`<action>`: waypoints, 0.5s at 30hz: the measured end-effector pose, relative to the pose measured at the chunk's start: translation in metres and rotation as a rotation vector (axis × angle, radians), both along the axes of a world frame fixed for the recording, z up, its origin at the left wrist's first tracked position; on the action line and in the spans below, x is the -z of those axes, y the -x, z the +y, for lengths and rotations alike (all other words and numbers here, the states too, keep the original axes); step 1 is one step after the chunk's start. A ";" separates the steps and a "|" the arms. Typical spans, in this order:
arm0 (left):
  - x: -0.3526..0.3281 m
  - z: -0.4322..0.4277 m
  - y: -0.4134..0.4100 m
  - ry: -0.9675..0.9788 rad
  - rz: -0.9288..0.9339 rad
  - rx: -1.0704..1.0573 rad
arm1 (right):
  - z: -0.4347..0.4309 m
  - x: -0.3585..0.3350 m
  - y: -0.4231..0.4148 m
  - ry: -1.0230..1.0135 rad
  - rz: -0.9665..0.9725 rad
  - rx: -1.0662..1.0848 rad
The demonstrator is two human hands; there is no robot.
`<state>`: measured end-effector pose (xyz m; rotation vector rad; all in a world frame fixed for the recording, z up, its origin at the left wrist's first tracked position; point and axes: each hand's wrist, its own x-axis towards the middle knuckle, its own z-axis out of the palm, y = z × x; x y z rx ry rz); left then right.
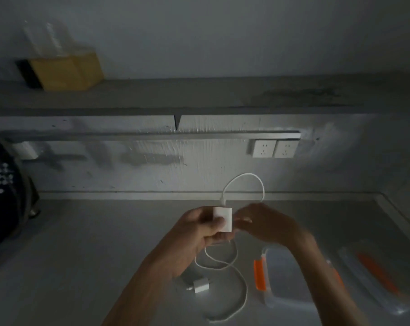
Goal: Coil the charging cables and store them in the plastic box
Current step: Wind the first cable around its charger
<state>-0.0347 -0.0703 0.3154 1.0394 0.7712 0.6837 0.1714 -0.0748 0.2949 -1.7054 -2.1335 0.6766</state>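
Note:
My left hand (200, 228) grips a white square charger block (222, 218) held up above the grey counter. Its white cable (244, 176) arcs up from the block's top and comes down to my right hand (265, 223), whose fingers pinch it just right of the block. More white cable (240, 288) hangs below my hands and lies in loose loops on the counter. A second small white plug adapter (200, 286) rests on the counter under my left forearm. The clear plastic box (286, 278) with orange clips stands open at lower right, partly hidden by my right forearm.
The box's clear lid (375, 278) with an orange clip lies right of the box. Two white wall sockets (273, 148) sit on the back wall. A dark appliance (4, 184) stands at the left edge. A yellowish box (65, 70) sits on the shelf above.

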 end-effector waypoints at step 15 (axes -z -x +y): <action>-0.044 0.032 -0.029 0.046 -0.271 -0.041 | 0.011 0.030 0.015 0.009 0.880 0.017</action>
